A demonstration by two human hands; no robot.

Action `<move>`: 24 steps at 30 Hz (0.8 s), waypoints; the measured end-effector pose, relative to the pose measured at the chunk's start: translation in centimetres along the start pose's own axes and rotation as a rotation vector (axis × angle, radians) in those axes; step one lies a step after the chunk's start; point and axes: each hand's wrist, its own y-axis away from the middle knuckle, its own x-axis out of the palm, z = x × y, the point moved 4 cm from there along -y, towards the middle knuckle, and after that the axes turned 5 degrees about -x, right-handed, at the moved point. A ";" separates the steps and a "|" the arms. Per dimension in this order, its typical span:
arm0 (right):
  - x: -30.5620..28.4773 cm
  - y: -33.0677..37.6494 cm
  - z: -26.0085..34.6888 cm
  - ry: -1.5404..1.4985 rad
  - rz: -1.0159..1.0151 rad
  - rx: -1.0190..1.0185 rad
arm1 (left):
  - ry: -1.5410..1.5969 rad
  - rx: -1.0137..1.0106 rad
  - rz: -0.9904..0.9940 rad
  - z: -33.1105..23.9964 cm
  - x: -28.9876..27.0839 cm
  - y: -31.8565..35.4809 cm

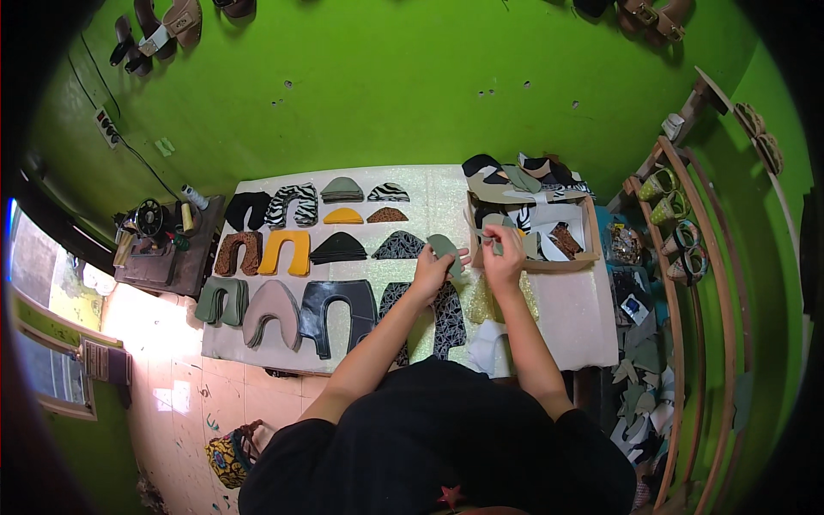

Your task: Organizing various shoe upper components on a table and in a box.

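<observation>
My left hand (432, 276) is closed on an olive-green half-round cut piece (443, 247), thumb on its face. Beside it on the right, my right hand (506, 254) is raised with the fingers pinched together, and a small green piece (498, 248) shows between them. Just left of my left hand lie a black-and-grey patterned half-round stack (398, 246) and a black half-round stack (338, 249). Beneath my forearms are a black-and-grey patterned U-shaped piece (450, 318), a glittery gold piece (519, 302) and a white piece (487, 346).
The pale table (575, 318) carries several rows of U-shaped and half-round pieces, including yellow ones (286, 251). A cardboard box (558, 264) of scraps stands at the right. A sewing machine (150, 225) is at the left. Along the right side runs a wooden rack (682, 343) with sandals.
</observation>
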 end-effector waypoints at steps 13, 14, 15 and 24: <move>2.3 2.4 2.2 -0.181 0.307 -0.007 | 0.549 -0.149 0.343 0.3 -0.2 0.1; 2.2 2.4 2.1 -0.183 0.310 0.004 | 0.567 -0.150 0.347 0.0 -0.1 0.3; 2.2 2.4 2.1 -0.184 0.312 0.005 | 0.584 -0.152 0.352 -0.4 0.1 0.5; 2.6 3.1 3.8 -0.202 0.364 -0.035 | 0.555 -0.085 0.369 -1.3 -0.1 1.4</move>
